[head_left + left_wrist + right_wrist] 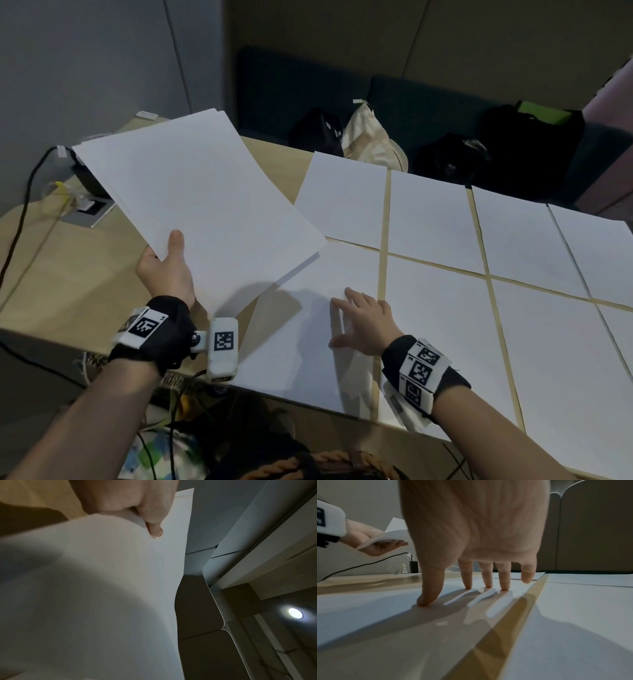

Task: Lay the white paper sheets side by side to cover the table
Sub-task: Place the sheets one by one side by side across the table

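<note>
Our left hand [164,270] pinches a stack of white paper sheets [202,198] by its near corner, raised above the worktop's [68,274] left part. Our right hand [363,322], fingers [467,577] spread straight, presses the newest sheet [308,342] flat at the front edge, beside the sheets already laid [431,219].
</note>
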Demonstrator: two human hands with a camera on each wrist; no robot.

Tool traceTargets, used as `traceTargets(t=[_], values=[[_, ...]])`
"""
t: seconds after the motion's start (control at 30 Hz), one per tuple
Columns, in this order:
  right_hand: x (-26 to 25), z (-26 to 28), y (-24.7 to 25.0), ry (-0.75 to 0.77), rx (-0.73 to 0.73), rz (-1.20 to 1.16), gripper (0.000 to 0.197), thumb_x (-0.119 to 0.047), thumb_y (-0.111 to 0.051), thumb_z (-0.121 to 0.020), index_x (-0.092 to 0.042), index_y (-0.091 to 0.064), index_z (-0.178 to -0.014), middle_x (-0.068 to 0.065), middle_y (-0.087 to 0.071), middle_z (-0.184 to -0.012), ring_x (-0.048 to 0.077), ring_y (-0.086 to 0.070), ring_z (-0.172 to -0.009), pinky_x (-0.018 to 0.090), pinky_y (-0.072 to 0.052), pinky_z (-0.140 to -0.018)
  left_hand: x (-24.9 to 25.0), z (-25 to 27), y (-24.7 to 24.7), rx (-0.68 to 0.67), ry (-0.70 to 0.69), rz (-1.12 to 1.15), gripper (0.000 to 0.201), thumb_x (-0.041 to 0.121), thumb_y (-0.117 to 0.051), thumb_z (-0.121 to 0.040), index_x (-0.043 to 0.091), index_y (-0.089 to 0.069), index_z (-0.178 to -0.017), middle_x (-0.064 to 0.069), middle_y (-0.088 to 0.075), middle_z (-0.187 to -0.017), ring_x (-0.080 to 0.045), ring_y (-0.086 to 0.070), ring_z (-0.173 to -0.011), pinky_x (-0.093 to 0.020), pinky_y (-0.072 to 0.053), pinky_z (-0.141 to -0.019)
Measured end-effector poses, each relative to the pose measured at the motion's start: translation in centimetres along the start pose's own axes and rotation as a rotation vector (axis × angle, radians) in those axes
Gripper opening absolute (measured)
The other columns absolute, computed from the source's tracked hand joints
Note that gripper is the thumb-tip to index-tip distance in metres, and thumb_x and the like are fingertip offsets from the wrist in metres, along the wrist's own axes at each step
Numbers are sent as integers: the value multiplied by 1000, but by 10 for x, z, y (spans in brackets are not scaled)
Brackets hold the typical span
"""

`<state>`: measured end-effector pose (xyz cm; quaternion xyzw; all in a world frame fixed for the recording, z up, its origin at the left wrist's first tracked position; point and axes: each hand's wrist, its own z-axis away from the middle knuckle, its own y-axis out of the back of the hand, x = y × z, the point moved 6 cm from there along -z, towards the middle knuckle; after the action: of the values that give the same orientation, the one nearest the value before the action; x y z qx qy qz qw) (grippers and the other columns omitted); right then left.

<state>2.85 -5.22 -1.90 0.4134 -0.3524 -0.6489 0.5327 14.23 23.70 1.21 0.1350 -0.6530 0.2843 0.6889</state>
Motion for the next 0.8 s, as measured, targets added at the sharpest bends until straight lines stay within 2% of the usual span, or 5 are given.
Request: traceTargets(t=[0.17, 0.43, 0.53, 0.6, 0.8], values=[[1, 1, -2, -12, 12, -29, 78, -51, -66, -77, -28, -31, -142, 3, -23, -153, 26, -24, -140, 47, -17, -112, -4, -1, -4, -24, 26, -44, 9, 20, -61, -88, 17, -59, -79, 9, -60, -82, -11, -58, -82, -24, -49, -82], [1, -9, 34, -39, 131, -262, 49, -39, -41, -97, -18, -38, -141, 4, -36, -151, 23, -36, -137, 43, -22, -113, -2, 4, -15, -117, 65, -42, 24, 16, -63, -87, 2, -62, -107, 4, -63, -88, -13, -60, -83, -27, -48, -80], [2, -14, 74, -37, 264, -727, 39, -31, -38, -99, -6, -57, -122, 11, -63, -118, 21, -61, -101, 32, -44, -93, -3, 3, -19, -181, 112, -75, 5, 14, -66, -84, 13, -62, -87, 5, -63, -86, -9, -61, -77, -29, -47, -82], [-3, -17, 92, -11, 261, -913, 39, -35, -45, -96, -3, -63, -107, 6, -63, -91, 14, -58, -75, 24, -47, -76, -3, 4, -22, -214, 120, -94, 8, 13, -68, -83, 13, -62, -88, 0, -65, -90, -14, -62, -81, -30, -47, -83], [-3, -42, 106, -52, 306, -941, 26, -17, -80, -72, -13, -58, -87, -3, -54, -56, -1, -49, -39, 7, -40, -45, -1, 4, -32, -248, 116, -96, 24, 13, -68, -83, 8, -61, -106, -2, -65, -94, -20, -61, -90, -28, -46, -83]])
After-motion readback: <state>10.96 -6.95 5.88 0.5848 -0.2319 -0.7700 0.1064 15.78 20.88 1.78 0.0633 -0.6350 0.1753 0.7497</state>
